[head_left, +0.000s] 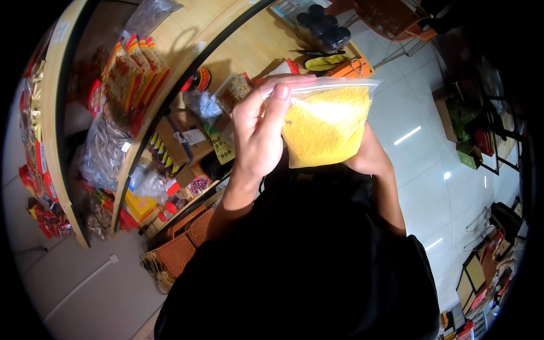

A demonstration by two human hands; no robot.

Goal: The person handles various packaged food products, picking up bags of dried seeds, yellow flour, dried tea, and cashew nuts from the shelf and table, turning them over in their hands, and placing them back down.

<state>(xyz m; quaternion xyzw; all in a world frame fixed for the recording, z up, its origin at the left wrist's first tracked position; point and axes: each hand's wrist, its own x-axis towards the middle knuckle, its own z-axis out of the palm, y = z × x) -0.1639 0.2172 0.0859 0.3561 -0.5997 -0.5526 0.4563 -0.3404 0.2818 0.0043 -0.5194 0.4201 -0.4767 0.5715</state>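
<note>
1. Holding the bag [326,133] up in front of our dark clothing [289,260], we have it in the air, near the shelf [255,51] and over the floor [419,187] in our view
2. Our left hand [259,127] has its grip clamped on the bag's upper left corner, thumb on the near face and fingers behind
3. Our right hand [371,156] is at the bag's lower right edge, partly behind it; its fingertips are hidden, so we cannot tell whether that grip is closed
4. As for what is done, the bag is in hand and well filled with yellow powder
5. Its top edge lies fairly flat with a seal strip [337,84] along it, but we cannot tell whether that is pressed shut all the way
6. As for what is left, the bag is not set down on anything, and nothing else we see shows how much remains
7. Black containers [323,31] sit on the shelf beyond, while red packets [136,73] stand well apart at our left
</note>
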